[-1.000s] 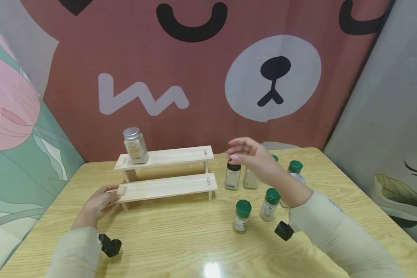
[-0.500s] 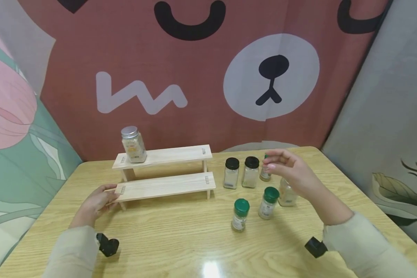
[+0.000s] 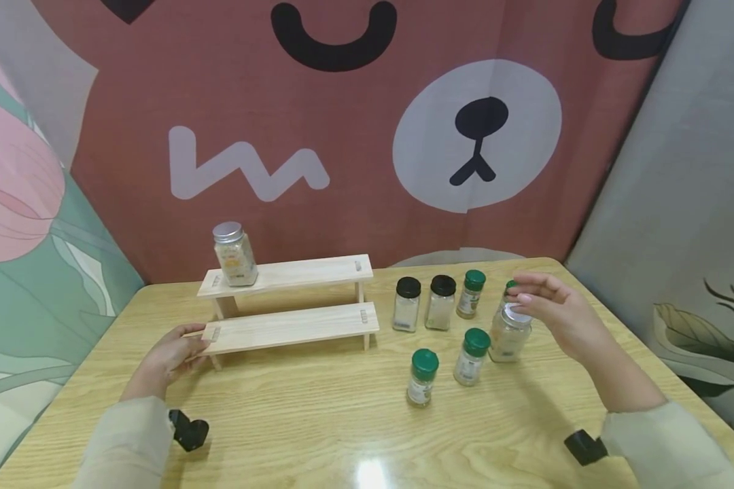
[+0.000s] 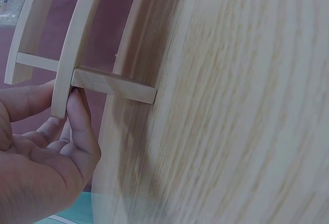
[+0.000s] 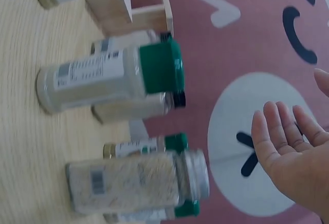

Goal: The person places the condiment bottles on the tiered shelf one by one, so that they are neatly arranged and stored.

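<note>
My left hand pinches the left end of the two-tier pale wooden shelf, at its lower board. Right of the shelf, my right hand hovers with relaxed fingers over a silver-lidded square glass spice jar. Another silver-lidded jar stands on the shelf's upper tier, far left.

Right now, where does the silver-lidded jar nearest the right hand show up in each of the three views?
Head: the silver-lidded jar stands right of centre on the table, just under the right hand.
Left wrist: not in it; only the left hand at the wooden rack.
Right wrist: bottom centre, lying sideways in the picture.
Shared landmark: the wooden rack, also seen top centre in the right wrist view.
</note>
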`<state>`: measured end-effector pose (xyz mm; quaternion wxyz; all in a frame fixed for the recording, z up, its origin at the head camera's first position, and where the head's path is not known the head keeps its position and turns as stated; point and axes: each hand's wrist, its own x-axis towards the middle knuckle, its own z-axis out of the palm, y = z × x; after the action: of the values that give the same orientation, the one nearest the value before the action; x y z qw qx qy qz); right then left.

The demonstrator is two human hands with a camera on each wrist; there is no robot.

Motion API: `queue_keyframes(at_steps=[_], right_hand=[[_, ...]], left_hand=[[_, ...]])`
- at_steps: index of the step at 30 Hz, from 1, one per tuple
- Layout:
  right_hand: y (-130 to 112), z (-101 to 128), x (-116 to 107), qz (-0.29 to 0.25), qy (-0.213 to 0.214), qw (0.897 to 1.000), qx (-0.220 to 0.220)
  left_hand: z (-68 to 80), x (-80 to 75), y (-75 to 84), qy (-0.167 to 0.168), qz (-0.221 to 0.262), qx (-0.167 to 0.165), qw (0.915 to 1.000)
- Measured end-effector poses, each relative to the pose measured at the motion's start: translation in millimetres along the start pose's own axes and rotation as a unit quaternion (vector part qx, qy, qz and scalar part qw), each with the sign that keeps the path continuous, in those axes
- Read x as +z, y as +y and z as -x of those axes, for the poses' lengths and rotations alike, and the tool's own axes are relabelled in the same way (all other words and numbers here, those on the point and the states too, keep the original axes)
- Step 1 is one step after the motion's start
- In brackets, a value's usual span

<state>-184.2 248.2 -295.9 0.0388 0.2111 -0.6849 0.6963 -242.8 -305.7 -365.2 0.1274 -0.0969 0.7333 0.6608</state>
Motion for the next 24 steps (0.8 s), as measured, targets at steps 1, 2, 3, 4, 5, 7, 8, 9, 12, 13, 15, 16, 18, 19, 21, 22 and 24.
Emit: queue_keyframes(at_steps=[1,2,3,4,5,7,8,9,12,13,15,16,18,19,21,22,24], right_hand=[[1,1,-3,-0.008,0.001,1.0,-0.002],[2,3,-5,-0.016,0.002,1.0,-0.005],[3,4,-8,-0.023,0.004,1.0,-0.009],[5,5,-10,-0.029,0.004,0.999,-0.014],[6,6,-12,-0.034,0.006,0.999,-0.017],[9,8,-17,-0.041,0.009,0.999,-0.022],[10,9,-19,-0.042,0.01,0.999,-0.024],[12,10,-21,-0.042,0.013,0.999,-0.024],[16,12,-27,-0.04,0.023,0.999,-0.012],[18,13,-29,-0.038,0.028,0.999,-0.007],[21,15,-32,-0.036,0.036,0.999,0.004],[23,16,-33,-0.036,0.04,0.999,0.008],[26,17,-36,-0.038,0.048,0.998,0.014],[28,17,-37,-0.04,0.051,0.998,0.016],[31,18,-39,-0.043,0.056,0.997,0.018],[33,19,-39,-0.045,0.058,0.997,0.02],[38,19,-40,-0.048,0.06,0.997,0.025]], left_hand=[[0.0,0.0,-0.2,0.001,0.002,-0.001,1.0],[0.0,0.4,0.0,0.003,0.001,-0.002,1.0],[-0.1,0.6,-0.1,0.004,0.002,-0.003,1.0],[-0.7,0.6,-0.2,0.005,0.001,-0.003,1.0],[-1.2,0.6,-0.3,0.006,0.0,-0.003,1.0],[-1.8,0.7,-0.4,0.006,-0.003,-0.003,1.0],[-2.1,0.3,-0.3,0.004,-0.003,-0.001,1.0],[-2.3,0.2,-0.3,0.004,-0.004,-0.002,1.0],[-2.7,-0.5,-0.4,0.002,-0.005,-0.002,1.0],[-2.9,-0.5,-0.2,0.003,-0.005,-0.003,1.0],[-2.9,-0.3,-0.4,0.006,-0.007,-0.006,0.9999],[-2.9,-0.2,-0.4,0.007,-0.007,-0.007,0.9999],[-2.8,0.1,-0.4,0.009,-0.008,-0.009,0.9999],[-2.6,0.3,-0.3,0.01,-0.008,-0.009,0.9999],[-2.7,0.3,-0.3,0.012,-0.008,-0.011,0.9998],[-2.5,0.2,-0.2,0.012,-0.008,-0.011,0.9998],[-2.3,0.0,-0.2,0.012,-0.01,-0.012,0.9998]])
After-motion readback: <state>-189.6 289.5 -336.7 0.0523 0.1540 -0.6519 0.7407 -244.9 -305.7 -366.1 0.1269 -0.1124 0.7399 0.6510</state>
